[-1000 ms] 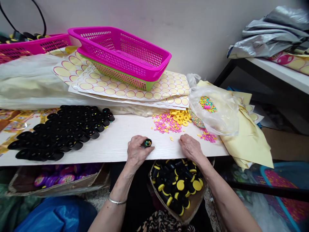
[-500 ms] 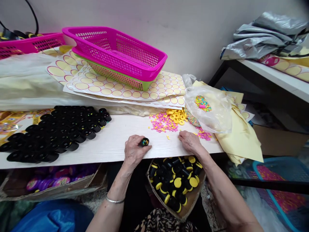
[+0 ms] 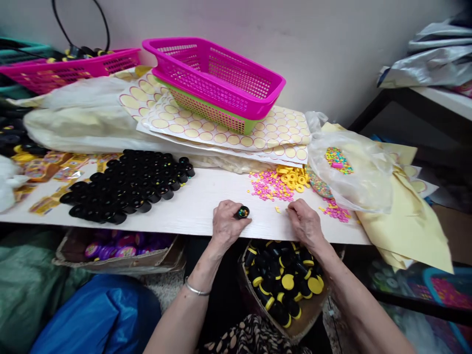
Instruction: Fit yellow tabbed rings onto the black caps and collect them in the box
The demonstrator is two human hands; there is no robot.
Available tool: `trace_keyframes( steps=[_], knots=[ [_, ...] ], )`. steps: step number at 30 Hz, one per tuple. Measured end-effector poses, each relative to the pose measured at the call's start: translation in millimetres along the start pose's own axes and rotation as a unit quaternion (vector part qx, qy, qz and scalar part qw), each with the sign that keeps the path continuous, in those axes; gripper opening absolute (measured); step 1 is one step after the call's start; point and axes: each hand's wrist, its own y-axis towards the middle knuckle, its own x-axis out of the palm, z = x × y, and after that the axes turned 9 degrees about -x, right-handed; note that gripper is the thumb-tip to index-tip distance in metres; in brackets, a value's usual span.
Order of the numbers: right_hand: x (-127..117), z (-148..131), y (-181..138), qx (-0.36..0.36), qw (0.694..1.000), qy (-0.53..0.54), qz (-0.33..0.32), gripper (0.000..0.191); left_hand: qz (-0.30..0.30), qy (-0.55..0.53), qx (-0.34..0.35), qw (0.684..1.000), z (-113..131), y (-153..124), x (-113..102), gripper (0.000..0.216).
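Observation:
My left hand (image 3: 226,223) grips a small black tub (image 3: 242,212) near the table's front edge. Its open mouth faces me and shows small multicoloured pellets inside. My right hand (image 3: 304,221) is closed in a pinch to the right of it; whatever the fingertips hold is hidden. Just left of those fingertips lies a small yellow piece (image 3: 278,209). Behind are a scatter of pink and yellow pellets (image 3: 271,187) and a heap of yellow rings (image 3: 293,177). More pink pellets (image 3: 336,210) lie right of my right hand.
Rows of black tubs (image 3: 132,182) stand at left. A carton of yellow-lidded black tubs (image 3: 287,282) sits below the table edge. Stacked baskets (image 3: 221,81) rest on sticker sheets (image 3: 206,130) at the back. A clear bag of coloured pellets (image 3: 361,172) lies right.
The camera view has turned left, so everything sits further right in the picture. My left hand still holds the tub. My right hand is slightly closer to the small yellow piece.

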Motion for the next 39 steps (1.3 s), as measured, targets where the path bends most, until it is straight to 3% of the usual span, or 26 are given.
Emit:
trace_keyframes(
  steps=[3, 7, 16, 23, 27, 30, 34, 36, 39],
  knots=[
    [10, -37, 18, -0.115, 0.987, 0.11, -0.014, 0.016, 0.001, 0.015, 0.009, 1.0, 3, -2, -2, 0.022],
    [24, -70, 38, -0.186, 0.975, 0.089, -0.081, 0.021, -0.008, 0.028, 0.019, 0.999, 6, -3, -4, 0.013],
    [20, -82, 51, -0.242, 0.952, -0.048, -0.178, 0.021, -0.02, 0.039, 0.015, 0.999, 11, -6, -9, 0.007],
    [28, -92, 54, -0.273, 0.933, -0.115, -0.206, 0.015, -0.012, 0.0, 0.02, 1.0, 8, -5, -8, 0.003],
    [30, -91, 57, -0.223, 0.95, -0.071, -0.207, 0.015, -0.015, -0.011, 0.011, 1.0, 8, -3, -8, 0.005],
    [30, -85, 54, -0.165, 0.969, 0.1, -0.156, 0.017, -0.027, -0.001, -0.004, 1.0, 9, -3, -8, 0.011],
    [34, -59, 38, -0.016, 0.924, 0.382, -0.024, 0.008, -0.033, 0.019, -0.014, 0.999, 9, -2, -9, 0.015],
    [34, -33, 30, 0.086, 0.904, 0.413, 0.076, 0.016, -0.034, 0.023, -0.011, 0.999, 8, 0, -9, 0.017],
    [27, 17, 25, 0.178, 0.909, 0.308, 0.216, 0.02, -0.028, 0.029, -0.009, 0.999, 5, 2, -7, 0.023]
  ],
)
